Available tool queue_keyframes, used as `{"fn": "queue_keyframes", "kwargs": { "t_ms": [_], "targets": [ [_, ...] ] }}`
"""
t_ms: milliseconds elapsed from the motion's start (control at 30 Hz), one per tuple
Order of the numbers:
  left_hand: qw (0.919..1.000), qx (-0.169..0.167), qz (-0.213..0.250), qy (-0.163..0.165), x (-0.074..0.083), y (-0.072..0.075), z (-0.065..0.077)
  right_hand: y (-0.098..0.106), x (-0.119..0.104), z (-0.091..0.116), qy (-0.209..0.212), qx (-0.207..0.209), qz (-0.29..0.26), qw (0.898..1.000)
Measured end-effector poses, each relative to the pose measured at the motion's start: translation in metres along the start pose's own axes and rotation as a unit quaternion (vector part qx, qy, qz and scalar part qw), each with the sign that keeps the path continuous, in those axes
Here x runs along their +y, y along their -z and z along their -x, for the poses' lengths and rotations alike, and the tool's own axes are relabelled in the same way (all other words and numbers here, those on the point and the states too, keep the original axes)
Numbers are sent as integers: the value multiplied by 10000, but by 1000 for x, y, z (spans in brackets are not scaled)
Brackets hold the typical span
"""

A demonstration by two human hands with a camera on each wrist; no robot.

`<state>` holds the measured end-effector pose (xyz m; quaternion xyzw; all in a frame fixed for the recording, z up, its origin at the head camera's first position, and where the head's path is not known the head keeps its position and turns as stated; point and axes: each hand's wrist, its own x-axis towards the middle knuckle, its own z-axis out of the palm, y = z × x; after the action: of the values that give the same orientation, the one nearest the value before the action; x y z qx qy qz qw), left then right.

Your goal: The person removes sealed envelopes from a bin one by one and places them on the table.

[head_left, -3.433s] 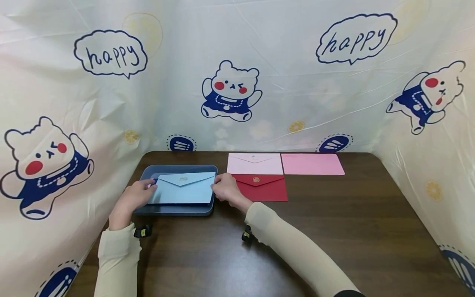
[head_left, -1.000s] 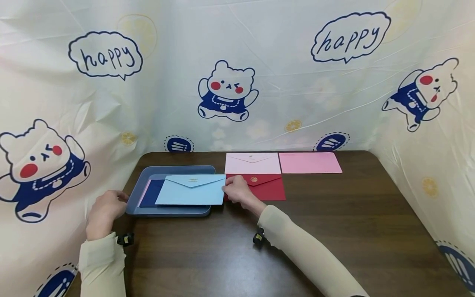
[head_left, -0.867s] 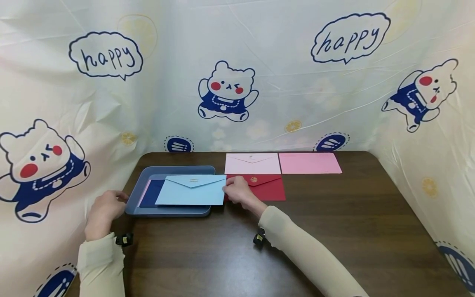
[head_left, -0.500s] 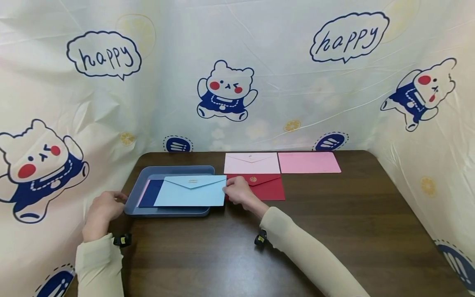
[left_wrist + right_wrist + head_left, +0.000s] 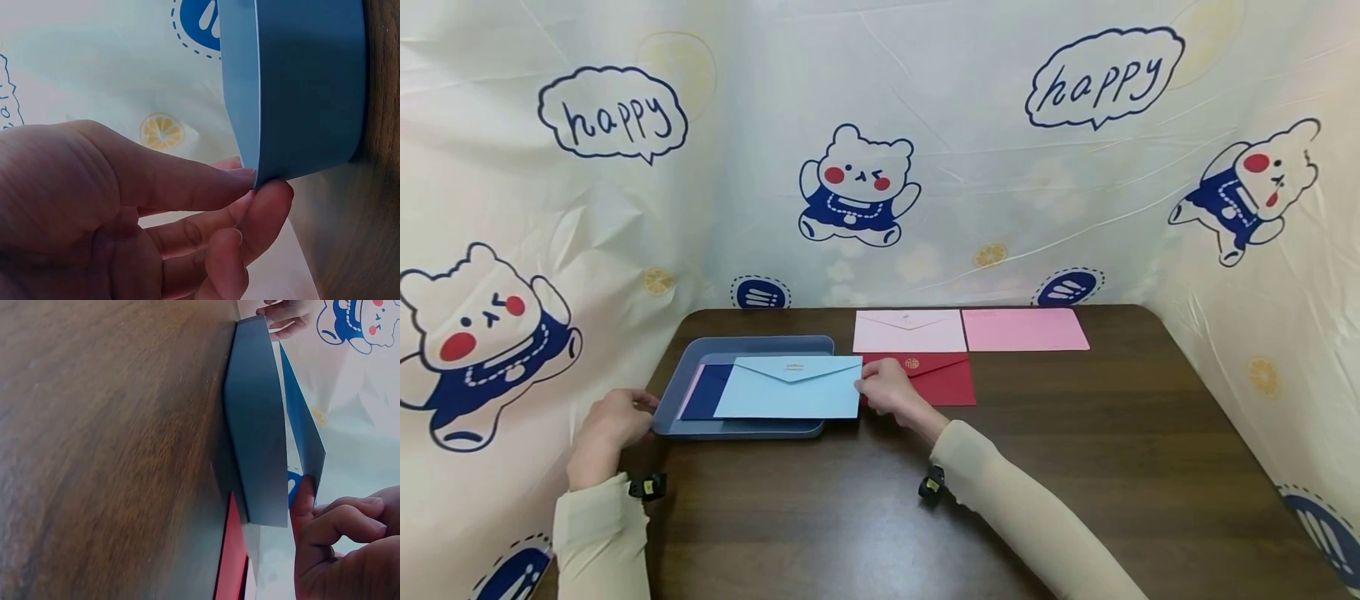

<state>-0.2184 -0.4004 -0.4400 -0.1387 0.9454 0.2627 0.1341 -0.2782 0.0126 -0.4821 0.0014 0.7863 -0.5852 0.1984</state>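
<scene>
My left hand (image 5: 612, 427) pinches the left rim of the grey-blue tray (image 5: 752, 343); in the left wrist view the thumb and fingers meet on the tray corner (image 5: 306, 87). By its right edge, a light blue envelope (image 5: 790, 396) is held in my right hand (image 5: 889, 390). This envelope overhangs the tray's right side, and the right wrist view shows it (image 5: 303, 419) tilted above the tray wall (image 5: 256, 419). Beneath it in the tray lies a dark blue envelope (image 5: 707, 392), with a pink edge (image 5: 689, 392) showing at its left.
Right of the tray, a red envelope (image 5: 943, 387) lies on the brown wooden table (image 5: 820, 508), partly behind my right hand. Behind it are a pale pink envelope (image 5: 910, 335) and a pink one (image 5: 1026, 330) side by side. A printed curtain (image 5: 970, 192) closes off the back and sides.
My left hand has gone from the light blue envelope's left edge to the tray rim. My right hand has shifted the envelope rightward, uncovering the dark blue one.
</scene>
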Motion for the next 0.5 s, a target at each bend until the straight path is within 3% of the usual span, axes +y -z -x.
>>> {"fn": "queue_keyframes", "kwargs": {
  "t_ms": [500],
  "targets": [
    [10000,63,-14,-50,0,-2,2,14,8,0,90,-52,109,9999]
  ]
}}
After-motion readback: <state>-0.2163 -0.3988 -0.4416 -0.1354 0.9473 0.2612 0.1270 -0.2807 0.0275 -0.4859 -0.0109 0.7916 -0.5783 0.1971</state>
